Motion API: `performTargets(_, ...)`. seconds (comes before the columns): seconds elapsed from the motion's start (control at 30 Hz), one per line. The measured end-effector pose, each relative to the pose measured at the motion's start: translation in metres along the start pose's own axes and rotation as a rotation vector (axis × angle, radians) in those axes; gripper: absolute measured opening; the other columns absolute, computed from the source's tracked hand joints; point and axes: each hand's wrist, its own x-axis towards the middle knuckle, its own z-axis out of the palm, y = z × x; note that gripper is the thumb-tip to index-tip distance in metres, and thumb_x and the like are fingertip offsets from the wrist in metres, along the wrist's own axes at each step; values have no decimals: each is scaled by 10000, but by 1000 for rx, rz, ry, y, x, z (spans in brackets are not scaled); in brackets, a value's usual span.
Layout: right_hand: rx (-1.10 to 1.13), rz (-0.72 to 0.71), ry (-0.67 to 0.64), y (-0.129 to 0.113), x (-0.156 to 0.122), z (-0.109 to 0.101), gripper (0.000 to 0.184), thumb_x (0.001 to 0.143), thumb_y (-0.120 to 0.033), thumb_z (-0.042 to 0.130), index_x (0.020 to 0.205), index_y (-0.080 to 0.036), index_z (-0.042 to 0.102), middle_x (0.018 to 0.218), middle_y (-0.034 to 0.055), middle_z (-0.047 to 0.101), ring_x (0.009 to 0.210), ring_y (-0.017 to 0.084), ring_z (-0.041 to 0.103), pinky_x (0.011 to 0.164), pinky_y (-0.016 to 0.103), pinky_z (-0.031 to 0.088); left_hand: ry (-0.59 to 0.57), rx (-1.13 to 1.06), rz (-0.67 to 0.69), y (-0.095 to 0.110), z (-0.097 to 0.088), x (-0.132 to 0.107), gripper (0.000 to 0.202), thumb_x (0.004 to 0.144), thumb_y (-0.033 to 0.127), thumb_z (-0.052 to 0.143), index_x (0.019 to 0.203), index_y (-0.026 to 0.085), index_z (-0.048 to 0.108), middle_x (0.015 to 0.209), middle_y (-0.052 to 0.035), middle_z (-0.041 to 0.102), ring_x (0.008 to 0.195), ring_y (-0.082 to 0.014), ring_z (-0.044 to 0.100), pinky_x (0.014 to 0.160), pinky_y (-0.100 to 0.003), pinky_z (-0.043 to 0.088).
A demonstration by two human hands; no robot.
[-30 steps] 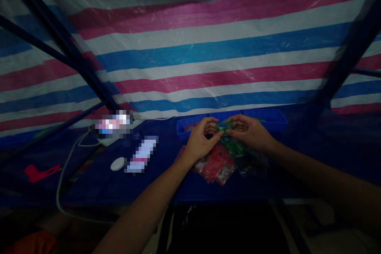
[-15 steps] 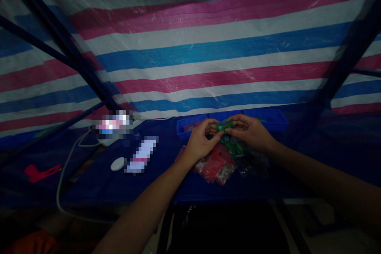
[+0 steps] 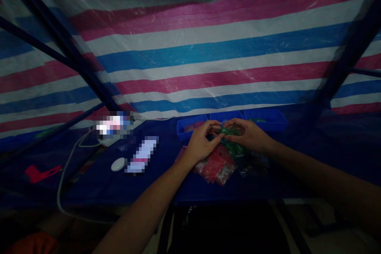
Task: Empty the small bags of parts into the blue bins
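Observation:
Between my two hands is a small green plastic packet (image 3: 228, 131), crumpled and partly covered by fingers. My left hand (image 3: 203, 139) is closed, its thumb and fingertips pinching the packet's left end. At the other end, my right hand (image 3: 250, 135) grips it between thumb and curled fingers. Red packets in clear wrapping (image 3: 214, 164) lie in a heap on the table just below the hands. Beside them, under the right hand, are more green packets (image 3: 237, 149) and some dark clear-wrapped ones (image 3: 253, 165), hard to make out in the dim light.
Behind the hands stand blue trays: a left one (image 3: 181, 129) with reddish items, a middle one (image 3: 226, 115), and a right one (image 3: 274, 121) with green items. A blurred-out phone (image 3: 142, 154), a white round object (image 3: 118, 164), a power strip (image 3: 114, 137) and a pink object (image 3: 41, 174) are leftward.
Both hands have come slightly lower, and the green packet between them has shifted a little downward and right, looking more crumpled. Objects on the table stay put.

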Motion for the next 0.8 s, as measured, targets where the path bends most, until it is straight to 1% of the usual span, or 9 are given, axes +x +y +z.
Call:
performTargets(0.17, -16, -11, -20, -2, -2, 0, 380, 741, -288, 825, 1083, -247, 665, 1049, 37, 738, 990, 216, 714, 930, 397, 592, -23, 19, 6, 1, -1, 0, 327, 918, 244, 723, 1230, 197, 636, 1136, -87, 745, 1019, -209, 736, 934, -388, 594)
performTargets(0.33, -16, -14, -40, -3, -3, 1, 354, 764, -287, 811, 1066, -244, 631, 992, 21, 717, 914, 188, 706, 875, 364, 594, -44, -7, 8, 2, 0, -1, 315, 929, 252, 714, 1230, 198, 642, 1132, -86, 747, 1014, -208, 738, 930, -395, 595)
performTargets(0.47, -30, -15, -13, -2, -3, 1, 342, 765, -298, 817, 1057, -248, 646, 990, 22, 727, 907, 196, 709, 869, 374, 597, -55, 3, 6, 3, -2, 0, 305, 930, 282, 720, 1218, 202, 657, 1138, -87, 747, 1019, -211, 733, 931, -396, 591)
performTargets(0.6, 12, 20, 43, -1, -2, 0, 370, 753, -346, 843, 1070, -249, 677, 1029, 35, 755, 909, 219, 731, 861, 390, 608, 7, -12, -22, -2, -3, 1, 320, 926, 311, 732, 1212, 192, 652, 1127, -96, 746, 1018, -214, 731, 932, -390, 590)
performTargets(0.67, 46, 37, 69, 0, -2, -1, 376, 758, -391, 845, 1062, -239, 682, 1016, 44, 766, 897, 227, 739, 848, 398, 614, 41, -38, -45, -6, -2, 1, 347, 924, 319, 735, 1225, 181, 631, 1097, -103, 745, 987, -210, 732, 904, -377, 597)
performTargets(0.73, 56, 36, 97, 0, -1, -2, 396, 758, -422, 848, 1061, -225, 685, 1023, 58, 769, 908, 231, 741, 849, 401, 616, 48, -69, -55, -8, -1, 2, 372, 927, 318, 733, 1246, 176, 604, 1054, -98, 741, 952, -200, 731, 864, -355, 603)
performTargets(0.8, 55, 19, 152, 1, 0, -2, 429, 743, -429, 861, 1066, -215, 677, 1029, 69, 767, 916, 233, 741, 847, 396, 617, 75, -61, -32, -7, -1, 2, 384, 926, 307, 735, 1256, 178, 590, 1056, -95, 726, 940, -191, 724, 836, -337, 604)
